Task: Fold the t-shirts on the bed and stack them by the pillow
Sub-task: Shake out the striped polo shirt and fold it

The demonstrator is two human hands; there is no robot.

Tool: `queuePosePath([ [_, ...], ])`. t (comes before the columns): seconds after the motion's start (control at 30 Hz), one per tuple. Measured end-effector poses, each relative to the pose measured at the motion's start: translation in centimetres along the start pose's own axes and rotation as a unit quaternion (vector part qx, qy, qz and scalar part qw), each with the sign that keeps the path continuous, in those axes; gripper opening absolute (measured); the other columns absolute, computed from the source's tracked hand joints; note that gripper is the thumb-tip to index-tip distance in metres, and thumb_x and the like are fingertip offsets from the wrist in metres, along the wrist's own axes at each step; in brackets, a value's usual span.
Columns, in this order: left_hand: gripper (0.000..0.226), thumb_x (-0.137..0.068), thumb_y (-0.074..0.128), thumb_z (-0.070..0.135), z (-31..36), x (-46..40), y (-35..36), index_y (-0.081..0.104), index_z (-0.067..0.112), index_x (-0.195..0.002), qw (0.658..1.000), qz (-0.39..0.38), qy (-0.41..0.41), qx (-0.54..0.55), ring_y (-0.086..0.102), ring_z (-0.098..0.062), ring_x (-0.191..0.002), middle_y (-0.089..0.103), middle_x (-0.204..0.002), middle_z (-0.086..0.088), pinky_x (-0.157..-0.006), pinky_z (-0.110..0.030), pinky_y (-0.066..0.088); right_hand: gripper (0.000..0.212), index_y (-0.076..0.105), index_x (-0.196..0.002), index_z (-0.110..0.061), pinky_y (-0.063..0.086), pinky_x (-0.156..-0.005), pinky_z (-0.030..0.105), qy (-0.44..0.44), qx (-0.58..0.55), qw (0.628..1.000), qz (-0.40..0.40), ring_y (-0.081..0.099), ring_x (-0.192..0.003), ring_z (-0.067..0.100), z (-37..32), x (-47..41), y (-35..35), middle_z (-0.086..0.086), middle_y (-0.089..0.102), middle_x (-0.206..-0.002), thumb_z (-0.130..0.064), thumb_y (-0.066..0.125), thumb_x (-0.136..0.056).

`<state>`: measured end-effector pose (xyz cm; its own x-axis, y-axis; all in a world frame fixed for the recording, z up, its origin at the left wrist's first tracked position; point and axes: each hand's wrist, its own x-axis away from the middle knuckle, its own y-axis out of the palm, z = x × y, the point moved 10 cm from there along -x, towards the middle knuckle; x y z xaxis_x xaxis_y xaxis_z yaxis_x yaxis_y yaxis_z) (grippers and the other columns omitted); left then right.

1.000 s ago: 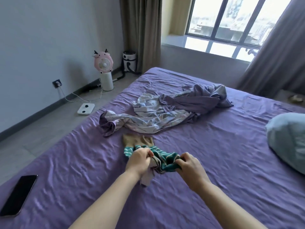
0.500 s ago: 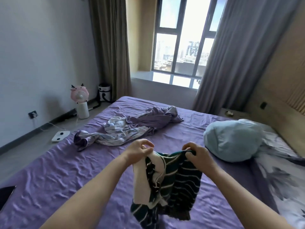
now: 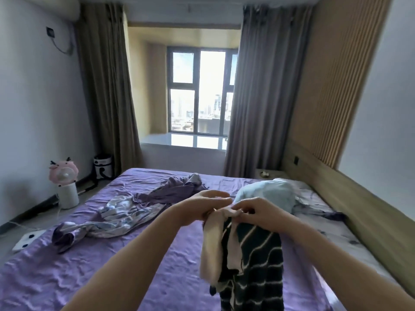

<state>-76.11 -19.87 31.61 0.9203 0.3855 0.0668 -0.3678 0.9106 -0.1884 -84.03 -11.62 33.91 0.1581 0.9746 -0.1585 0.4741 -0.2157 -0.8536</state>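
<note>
A dark green t-shirt with thin white stripes and a cream panel (image 3: 251,254) hangs in the air above the purple bed (image 3: 67,277). My left hand (image 3: 202,207) and my right hand (image 3: 258,212) pinch its top edge close together, fingers nearly touching. The cloth drops bunched and twisted below them. A pale patterned t-shirt (image 3: 112,218) lies crumpled on the bed's left half, with a purple garment (image 3: 173,191) bunched against its far end. A light blue pillow (image 3: 271,194) sits at the right, just behind my right hand.
A pink fan on a white base (image 3: 65,187) and a small black-and-white appliance (image 3: 103,167) stand on the floor at the left. A white scale (image 3: 29,239) lies by the bed's edge. A wooden headboard (image 3: 359,212) runs along the right. Window and curtains are ahead.
The striped t-shirt went from the bed up into the air in both hands. My hands have drawn closer together at its top edge, and my view has tilted upward.
</note>
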Motion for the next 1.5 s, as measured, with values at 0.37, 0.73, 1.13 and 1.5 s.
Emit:
queuePosePath([
  [0.37, 0.029, -0.074, 0.075, 0.016, -2.1, -1.8, 5.6, 0.061, 0.017, -0.099, 0.981, -0.097, 0.024, -0.168, 0.052, -0.009, -0.091, 0.057, -0.096, 0.002, -0.086, -0.027, 0.047, 0.022, 0.069, -0.109, -0.025, 0.043, -0.091, 0.017, 0.011, 0.038, 0.997, 0.073, 0.059, -0.100, 0.001, -0.1, 1.7, -7.0, -0.010, 0.068, -0.110, -0.031, 0.057, -0.091],
  [0.73, 0.021, -0.077, 0.073, 0.039, -0.6, -2.4, 2.6, 0.066, 0.019, -0.079, 0.997, 0.027, 0.071, -0.005, 0.053, -0.011, -0.064, 0.061, -0.070, 0.004, -0.060, -0.024, 0.044, 0.020, 0.068, -0.105, -0.026, 0.044, -0.086, 0.021, 0.106, -0.096, 0.966, 0.217, 0.058, -0.096, 0.002, 3.6, 5.7, -10.6, -0.011, 0.064, -0.102, -0.034, 0.054, -0.092],
  [1.13, 0.046, -0.071, 0.074, 0.032, -0.1, -0.5, 5.7, 0.065, 0.023, -0.115, 0.985, -0.147, 0.036, -0.086, 0.060, -0.016, -0.097, 0.067, -0.111, -0.008, -0.090, -0.034, 0.048, 0.020, 0.067, -0.098, -0.032, 0.043, -0.073, 0.021, 0.096, -0.251, 0.910, 0.317, 0.060, -0.091, 0.007, 3.4, 7.9, -12.2, -0.008, 0.067, -0.097, -0.032, 0.048, -0.095],
  [1.5, 0.031, -0.077, 0.073, 0.013, -2.2, -1.9, 6.8, 0.057, 0.039, -0.072, 0.948, 0.024, 0.145, -0.281, 0.053, 0.009, -0.064, 0.061, -0.070, 0.018, -0.074, -0.021, 0.049, 0.022, 0.069, -0.100, -0.024, 0.048, -0.081, 0.028, 0.101, -0.350, 0.875, 0.318, 0.061, -0.097, 0.019, 4.5, 9.7, -12.4, 0.002, 0.067, -0.101, -0.032, 0.049, -0.094],
])
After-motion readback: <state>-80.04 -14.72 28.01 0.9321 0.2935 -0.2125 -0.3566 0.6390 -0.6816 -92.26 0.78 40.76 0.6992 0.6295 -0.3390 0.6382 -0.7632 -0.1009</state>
